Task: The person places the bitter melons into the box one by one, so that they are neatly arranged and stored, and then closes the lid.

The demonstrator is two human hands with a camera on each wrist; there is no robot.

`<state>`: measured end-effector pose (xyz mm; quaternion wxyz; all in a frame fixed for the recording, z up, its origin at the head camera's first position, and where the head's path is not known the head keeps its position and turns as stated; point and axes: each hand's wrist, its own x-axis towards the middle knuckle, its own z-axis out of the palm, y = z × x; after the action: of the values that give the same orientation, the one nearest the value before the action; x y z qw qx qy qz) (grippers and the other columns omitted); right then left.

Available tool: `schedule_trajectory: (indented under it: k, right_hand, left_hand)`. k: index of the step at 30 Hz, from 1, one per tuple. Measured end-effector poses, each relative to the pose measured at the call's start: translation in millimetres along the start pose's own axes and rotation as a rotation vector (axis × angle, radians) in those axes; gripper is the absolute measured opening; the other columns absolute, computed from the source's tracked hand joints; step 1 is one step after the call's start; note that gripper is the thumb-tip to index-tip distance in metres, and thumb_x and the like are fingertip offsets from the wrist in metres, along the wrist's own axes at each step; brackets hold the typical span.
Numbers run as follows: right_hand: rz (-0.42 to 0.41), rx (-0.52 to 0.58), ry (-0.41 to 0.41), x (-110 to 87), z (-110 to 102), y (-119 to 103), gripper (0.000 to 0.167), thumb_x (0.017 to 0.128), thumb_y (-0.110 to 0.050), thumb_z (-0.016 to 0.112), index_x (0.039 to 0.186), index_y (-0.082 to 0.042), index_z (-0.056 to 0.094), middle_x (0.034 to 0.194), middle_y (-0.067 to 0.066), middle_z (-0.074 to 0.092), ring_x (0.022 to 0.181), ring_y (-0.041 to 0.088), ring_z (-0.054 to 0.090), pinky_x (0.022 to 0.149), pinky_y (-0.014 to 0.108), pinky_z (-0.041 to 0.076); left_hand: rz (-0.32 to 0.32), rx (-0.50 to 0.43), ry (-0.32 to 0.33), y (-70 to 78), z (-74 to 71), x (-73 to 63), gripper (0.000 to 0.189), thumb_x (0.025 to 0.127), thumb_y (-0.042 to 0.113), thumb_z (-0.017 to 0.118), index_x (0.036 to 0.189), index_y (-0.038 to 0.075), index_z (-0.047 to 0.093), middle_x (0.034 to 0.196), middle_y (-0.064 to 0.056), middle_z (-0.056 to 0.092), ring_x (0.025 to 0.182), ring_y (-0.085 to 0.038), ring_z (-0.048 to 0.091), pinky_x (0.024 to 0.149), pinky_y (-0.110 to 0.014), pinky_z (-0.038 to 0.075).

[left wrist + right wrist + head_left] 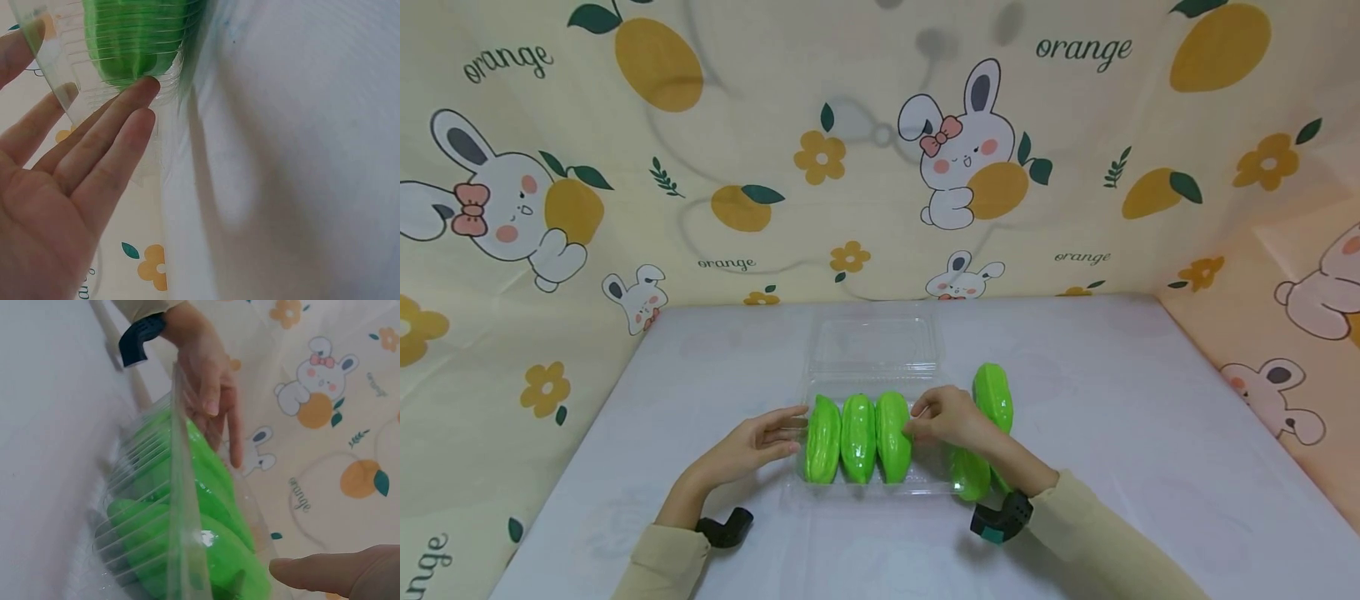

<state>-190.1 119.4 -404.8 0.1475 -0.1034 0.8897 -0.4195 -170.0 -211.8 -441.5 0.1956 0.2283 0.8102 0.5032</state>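
Note:
A clear plastic box (931, 487) holds three glossy green, ridged, elongated pieces, like toy gourds, side by side: a left piece (823, 442), a middle piece (858, 440) and a right piece (892, 439). My left hand (758, 442) is at the box's left side, its fingers (125, 103) extended against the ribbed wall. At the right piece, my right hand (951, 417) has its fingertips close to the upper right side. In the right wrist view, one fingertip (284, 569) is beside a green piece, with no grip around it showing.
The box's clear lid (874, 343) lies folded back behind it. More green pieces lie right of the box, one farther back (993, 396) and another (971, 473) partly hidden under my right forearm. A printed cloth (880, 167) hangs behind the white table (1097, 400).

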Motion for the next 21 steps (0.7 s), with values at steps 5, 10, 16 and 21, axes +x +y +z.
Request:
schedule_trajectory:
  k: [5,10,16,21]
  right_hand:
    - [-0.03,0.12,-0.015,-2.2,-5,4,0.025,0.085,-0.012,0.071,0.099,0.008,0.065,0.084,0.018,0.072,0.069,0.022,0.071,0.064,0.029,0.06]
    - [-0.024,0.244,-0.049,-5.5,-11,9,0.03,0.088,-0.011,0.067,0.107,0.012,0.06,0.092,0.025,0.071,0.078,0.032,0.073,0.073,0.039,0.063]
    - [0.012,0.34,-0.062,-11.9,-19,9,0.031,0.089,-0.012,0.067,0.109,0.01,0.059,0.097,0.026,0.07,0.084,0.03,0.073,0.079,0.04,0.062]
    - [0.029,0.376,-0.072,-14.5,-26,11,0.03,0.089,-0.011,0.066,0.109,0.01,0.058,0.097,0.023,0.071,0.084,0.024,0.073,0.079,0.038,0.062]
  left_hand:
    - [-0.002,0.008,0.004,0.2,0.3,-0.2,0.063,0.098,0.025,0.057,0.149,0.001,0.031,0.146,-0.03,0.043,0.131,-0.047,0.049,0.103,-0.041,0.052]
    - [-0.007,0.017,0.007,0.6,0.7,-1.3,0.063,0.098,0.026,0.057,0.149,0.001,0.031,0.145,-0.031,0.044,0.13,-0.047,0.049,0.102,-0.041,0.052]
    - [-0.004,0.013,0.005,0.1,0.9,-1.3,0.062,0.098,0.025,0.057,0.149,0.0,0.031,0.145,-0.031,0.043,0.13,-0.047,0.049,0.102,-0.039,0.053]
    - [0.003,0.02,0.005,1.5,0.6,-1.2,0.062,0.098,0.025,0.057,0.148,-0.002,0.031,0.145,-0.032,0.044,0.129,-0.048,0.049,0.101,-0.038,0.053]
